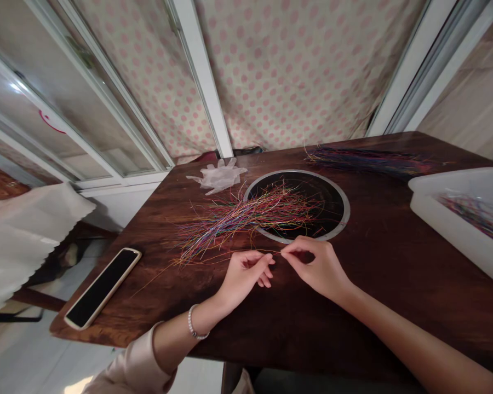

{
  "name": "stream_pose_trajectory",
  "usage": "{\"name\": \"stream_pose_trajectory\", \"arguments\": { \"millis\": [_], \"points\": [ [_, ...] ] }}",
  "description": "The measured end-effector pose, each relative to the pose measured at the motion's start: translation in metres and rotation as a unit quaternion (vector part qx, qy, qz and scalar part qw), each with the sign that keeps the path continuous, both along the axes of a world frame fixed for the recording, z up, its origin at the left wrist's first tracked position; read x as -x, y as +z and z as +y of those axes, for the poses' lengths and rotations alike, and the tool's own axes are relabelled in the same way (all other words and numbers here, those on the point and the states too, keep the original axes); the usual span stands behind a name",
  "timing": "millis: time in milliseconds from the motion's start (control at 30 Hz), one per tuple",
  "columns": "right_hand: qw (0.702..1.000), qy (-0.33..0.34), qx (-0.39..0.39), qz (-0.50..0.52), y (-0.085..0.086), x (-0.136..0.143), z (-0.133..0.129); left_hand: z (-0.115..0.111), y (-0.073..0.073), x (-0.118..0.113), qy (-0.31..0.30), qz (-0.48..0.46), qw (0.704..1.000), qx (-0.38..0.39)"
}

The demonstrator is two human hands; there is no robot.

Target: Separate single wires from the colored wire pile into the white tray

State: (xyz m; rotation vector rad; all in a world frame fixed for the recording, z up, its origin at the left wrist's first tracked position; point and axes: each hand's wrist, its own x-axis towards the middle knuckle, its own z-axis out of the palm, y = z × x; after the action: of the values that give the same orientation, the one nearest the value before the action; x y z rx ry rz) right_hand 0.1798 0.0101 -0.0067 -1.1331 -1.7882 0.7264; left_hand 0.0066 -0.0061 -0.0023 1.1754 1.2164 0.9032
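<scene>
A loose bundle of thin multicoloured wires (246, 216) lies across the table and partly over a round black plate with a silver rim (345, 205). Just in front of the bundle, my left hand (250, 271) pinches a thin orange-red wire (213, 262) between thumb and forefinger, its other fingers curled. The wire trails off to the left. Close by on the right, my right hand (318, 265) has thumb and forefinger pressed together on the short end of that wire. A small gap separates the two hands.
A phone (102, 287) lies at the table's left edge. Behind the bundle is a clear plastic glove (219, 176). Darker wires (365, 160) lie at the back right. A white tub (456, 219) holding wires stands on the right of the brown table (394, 273).
</scene>
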Motion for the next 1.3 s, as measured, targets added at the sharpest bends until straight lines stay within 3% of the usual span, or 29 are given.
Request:
{"name": "stream_pose_trajectory", "arguments": {
  "millis": [167, 300, 500, 633, 800, 1100, 1300],
  "points": [
    [0.994, -0.008, 0.1, 0.047, 0.001, 0.0, 0.002, -0.002, -0.001, 0.0, -0.005, 0.063, 0.995, -0.081],
    [0.975, 0.002, 0.195, 0.102, 0.002, 0.0, 0.005, -0.005, -0.003, 0.001, -0.017, 0.153, 0.973, -0.17],
    [0.923, 0.012, 0.322, 0.209, 0.004, -0.002, 0.009, -0.007, -0.005, 0.004, -0.026, 0.253, 0.909, -0.331],
    [0.891, 0.015, 0.382, 0.245, 0.006, -0.002, 0.01, -0.006, -0.004, 0.006, -0.009, 0.299, 0.846, -0.441],
    [0.867, 0.025, 0.412, 0.278, 0.005, -0.003, 0.011, -0.004, -0.004, 0.008, 0.045, 0.367, 0.777, -0.51],
    [0.869, 0.057, 0.409, 0.272, 0.003, -0.004, 0.01, -0.002, -0.01, 0.009, -0.023, 0.334, 0.776, -0.534],
    [0.881, 0.074, 0.397, 0.245, 0.001, -0.002, 0.009, -0.004, -0.014, 0.014, -0.063, 0.351, 0.75, -0.558]
  ]
}}
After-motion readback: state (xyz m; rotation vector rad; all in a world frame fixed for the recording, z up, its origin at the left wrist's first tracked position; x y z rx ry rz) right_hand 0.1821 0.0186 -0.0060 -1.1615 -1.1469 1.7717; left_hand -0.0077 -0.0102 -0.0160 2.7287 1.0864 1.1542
